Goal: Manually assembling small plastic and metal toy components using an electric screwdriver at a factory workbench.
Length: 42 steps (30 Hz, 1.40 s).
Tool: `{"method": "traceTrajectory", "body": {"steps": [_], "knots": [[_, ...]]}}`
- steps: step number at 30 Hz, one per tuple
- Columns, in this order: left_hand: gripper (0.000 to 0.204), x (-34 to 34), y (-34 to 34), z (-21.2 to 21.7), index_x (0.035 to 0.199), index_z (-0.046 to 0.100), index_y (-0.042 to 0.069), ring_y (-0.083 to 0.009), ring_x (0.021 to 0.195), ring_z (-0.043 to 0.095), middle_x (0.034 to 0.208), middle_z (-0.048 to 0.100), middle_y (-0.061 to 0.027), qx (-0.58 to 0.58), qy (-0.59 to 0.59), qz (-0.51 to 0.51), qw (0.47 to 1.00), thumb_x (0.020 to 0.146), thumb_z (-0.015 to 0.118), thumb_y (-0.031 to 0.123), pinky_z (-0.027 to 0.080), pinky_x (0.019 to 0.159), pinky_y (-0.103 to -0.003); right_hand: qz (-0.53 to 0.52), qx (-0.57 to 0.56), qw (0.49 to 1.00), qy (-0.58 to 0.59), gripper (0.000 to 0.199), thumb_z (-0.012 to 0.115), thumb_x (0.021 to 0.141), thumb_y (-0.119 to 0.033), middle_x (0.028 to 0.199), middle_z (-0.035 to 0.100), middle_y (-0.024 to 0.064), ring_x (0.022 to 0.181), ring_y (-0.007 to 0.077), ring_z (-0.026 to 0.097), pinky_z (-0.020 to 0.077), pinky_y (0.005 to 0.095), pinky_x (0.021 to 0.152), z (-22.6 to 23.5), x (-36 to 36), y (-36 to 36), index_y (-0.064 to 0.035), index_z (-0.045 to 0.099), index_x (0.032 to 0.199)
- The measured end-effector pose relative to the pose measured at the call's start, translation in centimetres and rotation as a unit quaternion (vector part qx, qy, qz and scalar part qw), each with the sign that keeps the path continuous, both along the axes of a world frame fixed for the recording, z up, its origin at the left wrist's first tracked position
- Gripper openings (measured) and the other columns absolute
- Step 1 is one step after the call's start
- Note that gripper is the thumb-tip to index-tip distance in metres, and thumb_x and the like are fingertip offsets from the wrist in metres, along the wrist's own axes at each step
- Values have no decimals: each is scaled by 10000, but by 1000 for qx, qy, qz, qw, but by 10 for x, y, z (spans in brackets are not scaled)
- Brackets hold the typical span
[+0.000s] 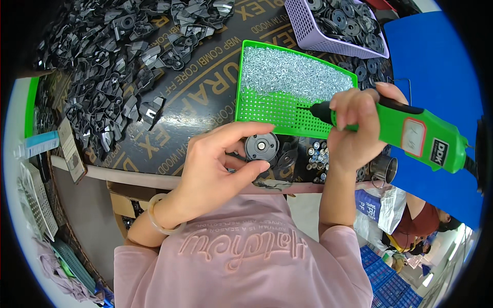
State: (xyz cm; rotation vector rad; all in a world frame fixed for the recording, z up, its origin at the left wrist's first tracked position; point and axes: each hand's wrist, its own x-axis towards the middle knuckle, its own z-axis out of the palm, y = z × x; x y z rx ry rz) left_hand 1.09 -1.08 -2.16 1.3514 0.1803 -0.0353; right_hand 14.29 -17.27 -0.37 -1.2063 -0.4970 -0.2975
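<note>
Above dark printed plywood: pinching round black disc in left hand, gripping green-and-black electric screwdriver in right hand (pointing left, slim bit beyond disc, rightward).

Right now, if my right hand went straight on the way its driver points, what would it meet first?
Likely the green tray: the driver in your right hand points left over its bare mesh. Depth is unclear.

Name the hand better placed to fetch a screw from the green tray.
Probably the right hand: its green power screwdriver points over the green tray, while the left hand holds a round black part.
</note>
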Motion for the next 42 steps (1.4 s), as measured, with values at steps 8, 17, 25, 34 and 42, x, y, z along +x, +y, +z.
{"method": "traceTrajectory", "body": {"steps": [8, 17, 25, 34, 42], "knots": [[497, 4, 0, -1, 1253, 626, 13, -70, 849, 643, 1028, 672, -57, -6, 3, -1, 1000, 788, 697, -146, 600, 697, -226, -11, -50, 999, -4, 307, 627, 887, -47, 607, 427, 14, 471, 129, 410, 430, 351, 543, -8, 5, 3, -33, 488, 1161], [491, 6, -3, -7, 1247, 626, 7, -68, 823, 648, 1021, 681, -61, 0, 7, 2, 1000, 784, 711, -131, 594, 688, -232, -20, -10, 1000, -13, 309, 624, 879, 15, 621, 524, 55, 460, 131, 480, 453, 295, 489, -2, 4, 0, -4, 447, 1131], [539, 8, -3, -7, 1282, 598, -18, -52, 818, 635, 1017, 688, -54, 75, 37, -58, 995, 774, 728, -143, 541, 702, -196, 247, -44, 968, -20, 255, 517, 998, -168, 678, 480, -26, 534, 79, 446, 402, 296, 603, 58, -35, -27, -135, 466, 1246], [500, 4, -2, -6, 1246, 624, -17, -61, 781, 656, 915, 707, -51, 96, 9, -29, 995, 770, 742, -113, 549, 676, -209, 243, -41, 969, -22, 282, 563, 994, -161, 680, 491, -6, 546, 107, 469, 411, 297, 574, 46, -46, -8, -112, 435, 1241], [492, 7, -8, -2, 1201, 657, 29, -145, 722, 689, 954, 692, -120, 133, -40, -19, 990, 728, 765, -51, 599, 621, -278, 193, -18, 981, -9, 207, 572, 970, -141, 633, 427, -35, 494, 72, 402, 348, 264, 533, 50, -56, -9, -106, 470, 1147]]}}
